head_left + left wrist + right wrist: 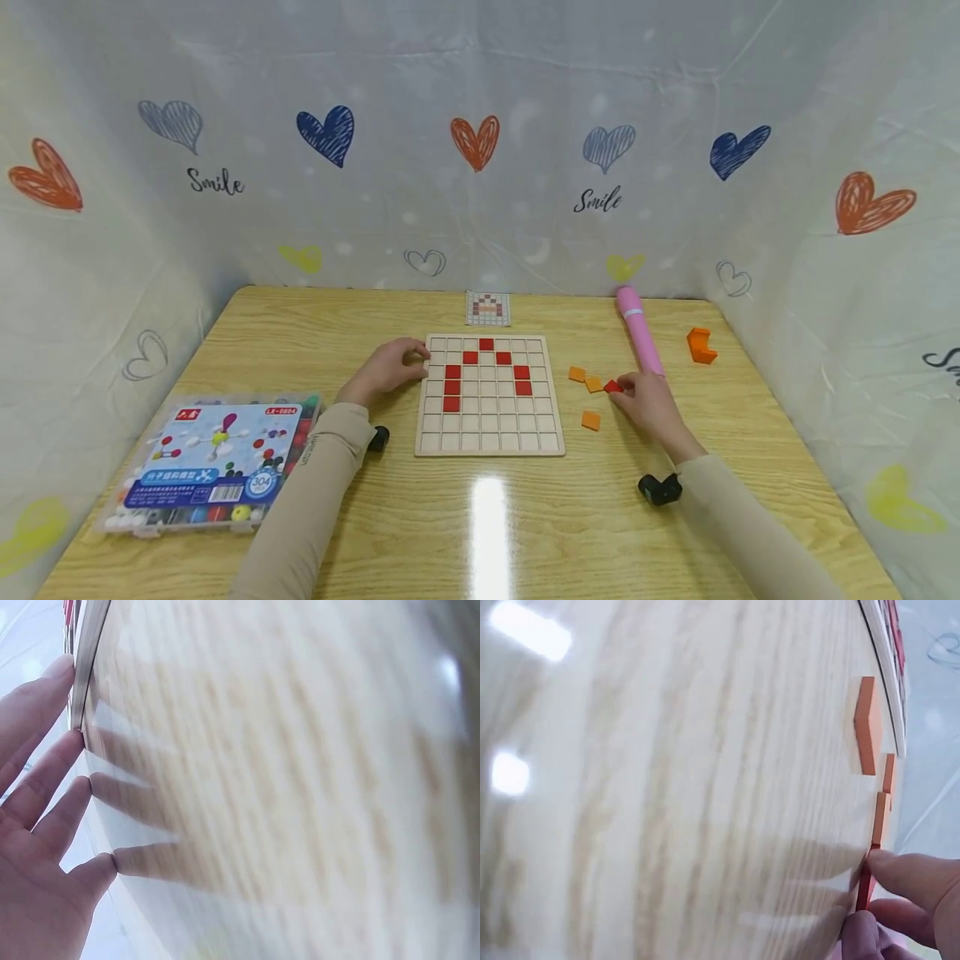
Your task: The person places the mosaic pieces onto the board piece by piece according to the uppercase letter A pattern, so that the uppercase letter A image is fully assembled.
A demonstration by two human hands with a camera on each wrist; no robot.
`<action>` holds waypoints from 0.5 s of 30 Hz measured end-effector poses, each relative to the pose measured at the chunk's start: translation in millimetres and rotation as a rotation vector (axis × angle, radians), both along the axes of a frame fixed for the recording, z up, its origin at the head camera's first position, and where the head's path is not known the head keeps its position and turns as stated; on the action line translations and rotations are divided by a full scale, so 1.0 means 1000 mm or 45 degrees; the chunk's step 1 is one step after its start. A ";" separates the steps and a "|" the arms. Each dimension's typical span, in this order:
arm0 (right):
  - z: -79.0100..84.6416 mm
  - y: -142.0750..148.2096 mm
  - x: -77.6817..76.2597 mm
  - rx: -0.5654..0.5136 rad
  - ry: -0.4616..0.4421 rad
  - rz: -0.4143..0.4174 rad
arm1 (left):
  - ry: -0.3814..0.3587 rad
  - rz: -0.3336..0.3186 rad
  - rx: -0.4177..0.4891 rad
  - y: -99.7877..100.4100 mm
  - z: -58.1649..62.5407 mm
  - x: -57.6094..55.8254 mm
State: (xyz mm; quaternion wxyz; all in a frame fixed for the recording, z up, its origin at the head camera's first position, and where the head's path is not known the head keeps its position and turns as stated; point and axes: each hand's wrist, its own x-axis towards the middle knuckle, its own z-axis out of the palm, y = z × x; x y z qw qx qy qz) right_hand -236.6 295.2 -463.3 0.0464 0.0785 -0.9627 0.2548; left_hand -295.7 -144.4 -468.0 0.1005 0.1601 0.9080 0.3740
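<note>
A square wooden grid board (480,427) lies mid-table, with several red tiles (452,387) in its cells, forming a peak with two sides. At the board's left edge, my left hand (390,367) touches the rim; in the left wrist view its fingers (52,769) reach out fairly straight, tips at the rim and tabletop. Right of the board, my right hand (651,406) pinches a loose red tile (613,387) by its edges, low at the tabletop. That red tile (866,883) sits close beside an orange tile (882,817). Two more orange tiles (577,374) lie nearby.
Behind the board lies a small pattern card (487,308). A pink tube (640,332) and an orange angular piece (701,345) lie at the back right. A boxed molecule model set (217,467) is at the left, by my left forearm. Printed curtains enclose the table.
</note>
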 end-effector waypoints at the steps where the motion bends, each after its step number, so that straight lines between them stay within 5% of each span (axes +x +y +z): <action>1: -0.001 0.000 0.001 0.000 0.012 0.011 | -0.001 -0.001 -0.001 0.000 0.000 0.000; 15: 0.002 -0.002 0.004 -0.012 0.037 0.035 | -0.025 0.016 0.005 0.002 0.003 0.002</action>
